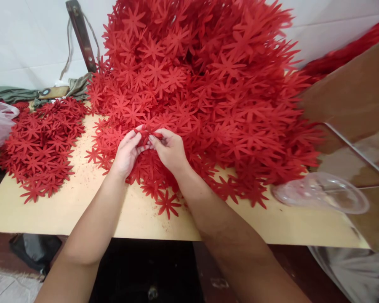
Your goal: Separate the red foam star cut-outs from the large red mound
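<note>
Both my hands meet at the front of a large heap of red flower-shaped cutouts [183, 101]. My left hand [128, 152] pinches one side of a red flower cutout [148, 131], thumb and fingers closed on it. From the other side my right hand [169, 148] grips the same cutout between thumb and fingertips. Its petals partly hide behind my fingers, and it blends into the red pile beneath. A single loose flower [168, 204] lies on the tabletop below my hands.
A smaller pile of red flowers [46, 147] lies at the left of the pale table [145, 229]. A clear plastic tub [322, 193] lies at the right, beside a cardboard box [350, 92]. A plastic bag [0, 122] hangs at the left edge; a dark upright bar [81, 35] stands behind.
</note>
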The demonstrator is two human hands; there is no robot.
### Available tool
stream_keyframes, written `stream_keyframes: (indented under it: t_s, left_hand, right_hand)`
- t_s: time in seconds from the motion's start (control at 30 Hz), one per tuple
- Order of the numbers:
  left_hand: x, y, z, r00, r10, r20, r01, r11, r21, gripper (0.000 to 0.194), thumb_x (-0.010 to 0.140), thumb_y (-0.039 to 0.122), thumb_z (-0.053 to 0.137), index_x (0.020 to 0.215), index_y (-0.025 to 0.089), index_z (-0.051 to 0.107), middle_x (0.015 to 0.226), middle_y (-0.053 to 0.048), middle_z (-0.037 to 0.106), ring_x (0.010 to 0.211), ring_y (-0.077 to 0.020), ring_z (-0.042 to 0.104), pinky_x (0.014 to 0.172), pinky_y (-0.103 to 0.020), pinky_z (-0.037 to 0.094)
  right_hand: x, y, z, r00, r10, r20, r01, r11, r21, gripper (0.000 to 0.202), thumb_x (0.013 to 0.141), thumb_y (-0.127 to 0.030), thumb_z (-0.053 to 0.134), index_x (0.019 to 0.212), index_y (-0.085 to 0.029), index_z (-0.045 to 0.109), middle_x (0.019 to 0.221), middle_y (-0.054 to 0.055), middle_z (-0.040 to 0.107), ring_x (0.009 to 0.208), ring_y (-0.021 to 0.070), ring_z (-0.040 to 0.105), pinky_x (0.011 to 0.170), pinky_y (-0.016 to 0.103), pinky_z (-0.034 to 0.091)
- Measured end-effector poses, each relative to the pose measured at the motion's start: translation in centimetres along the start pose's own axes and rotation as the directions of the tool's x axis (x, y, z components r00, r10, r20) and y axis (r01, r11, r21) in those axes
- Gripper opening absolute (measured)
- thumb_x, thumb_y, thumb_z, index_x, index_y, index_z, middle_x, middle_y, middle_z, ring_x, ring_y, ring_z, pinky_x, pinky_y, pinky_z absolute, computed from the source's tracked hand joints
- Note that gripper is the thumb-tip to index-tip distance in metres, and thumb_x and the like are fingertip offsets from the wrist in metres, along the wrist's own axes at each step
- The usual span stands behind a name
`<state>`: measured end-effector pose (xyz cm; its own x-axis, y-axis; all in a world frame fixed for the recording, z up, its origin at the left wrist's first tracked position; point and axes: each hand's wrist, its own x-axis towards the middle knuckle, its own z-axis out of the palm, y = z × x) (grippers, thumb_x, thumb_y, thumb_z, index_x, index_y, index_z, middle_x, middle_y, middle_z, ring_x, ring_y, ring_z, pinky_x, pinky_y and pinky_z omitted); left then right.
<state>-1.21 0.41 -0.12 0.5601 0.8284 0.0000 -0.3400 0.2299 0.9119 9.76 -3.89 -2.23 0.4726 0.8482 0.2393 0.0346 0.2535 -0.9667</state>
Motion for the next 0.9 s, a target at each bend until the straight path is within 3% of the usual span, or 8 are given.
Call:
stream_keyframes:
  t_s: [0.1, 0.3, 0.5, 0.67, 0.8, 0.9]
  left_hand:
    - [0.4, -0.6, -0.4, 0.999, 0.032, -0.034, -0.032, 0.999, 0.014, 0.025, 0.07, 0.028, 0.067, 0.094, 0.021, 0.063, 0.092, -0.001, 0.069, 0.081, -0.0114, 0.063, 0.074, -0.026, 0.05]
    - [0.7, -1.1, -0.7, 0.988, 0.054, -0.147, -0.054, 0.999, 0.004, 0.017, 0.066, 0.027, 0.071, 0.079, 0.019, 0.063, 0.068, 0.004, 0.062, 0.059, -0.0052, 0.054, 0.06, -0.019, 0.045]
    - [0.7, -1.0, -0.5, 0.979, 0.111, -0.17, -0.109, 0.994, 0.022, 0.03, 0.055, 0.027, 0.079, 0.079, 0.018, 0.064, 0.075, 0.004, 0.066, 0.063, -0.0051, 0.057, 0.064, -0.019, 0.046]
    - [0.8, -1.0, -0.6, 0.971, 0.137, -0.194, -0.136, 0.99, 0.022, 0.026, 0.055, 0.026, 0.079, 0.074, 0.017, 0.064, 0.074, 0.004, 0.067, 0.063, -0.0052, 0.057, 0.064, -0.019, 0.045]
    - [0.8, -0.9, -0.7, 0.963, 0.127, -0.239, -0.131, 0.991, -0.001, 0.024, 0.057, 0.026, 0.077, 0.075, 0.017, 0.064, 0.079, 0.001, 0.07, 0.066, -0.0071, 0.06, 0.062, -0.019, 0.044]
    - [0.8, -0.8, -0.8, 0.973, 0.134, -0.187, -0.133, 0.991, 0.017, 0.02, 0.061, 0.024, 0.074, 0.077, 0.018, 0.065, 0.069, 0.002, 0.068, 0.063, -0.0079, 0.06, 0.061, -0.02, 0.044]
  right_hand:
    - [0.1, -0.3, 0.1, 0.999, 0.01, -0.042, -0.006, 0.997, 0.08, 0.014, 0.067, -0.032, 0.064, 0.072, -0.02, 0.058, 0.063, -0.004, 0.058, 0.056, 0.0093, 0.053, 0.059, 0.026, 0.049]
    - [0.1, -1.0, 0.0, 0.995, -0.025, -0.096, 0.036, 0.993, 0.115, 0.017, 0.064, -0.03, 0.069, 0.075, -0.02, 0.06, 0.074, -0.001, 0.061, 0.066, 0.0099, 0.056, 0.067, 0.026, 0.049]
    - [0.1, -1.7, -0.7, 1.0, -0.027, 0.0, 0.027, 0.99, 0.137, 0.023, 0.057, -0.031, 0.075, 0.065, -0.018, 0.057, 0.063, -0.004, 0.057, 0.059, 0.0074, 0.052, 0.061, 0.023, 0.047]
    - [0.6, -1.4, -0.8, 0.994, -0.029, -0.106, 0.041, 0.993, 0.115, 0.021, 0.059, -0.031, 0.074, 0.067, -0.018, 0.059, 0.069, -0.002, 0.062, 0.064, 0.0088, 0.055, 0.066, 0.025, 0.047]
    - [0.7, -1.1, -0.9, 0.984, -0.042, -0.17, 0.051, 0.997, 0.051, 0.022, 0.063, -0.034, 0.07, 0.066, -0.017, 0.056, 0.058, -0.005, 0.054, 0.053, 0.006, 0.046, 0.056, 0.023, 0.041]
    - [0.6, -1.2, -1.1, 0.981, -0.061, -0.183, 0.047, 0.996, -0.08, 0.034, 0.071, -0.041, 0.064, 0.054, -0.018, 0.046, 0.049, -0.007, 0.041, 0.047, 0.0043, 0.035, 0.049, 0.023, 0.031]
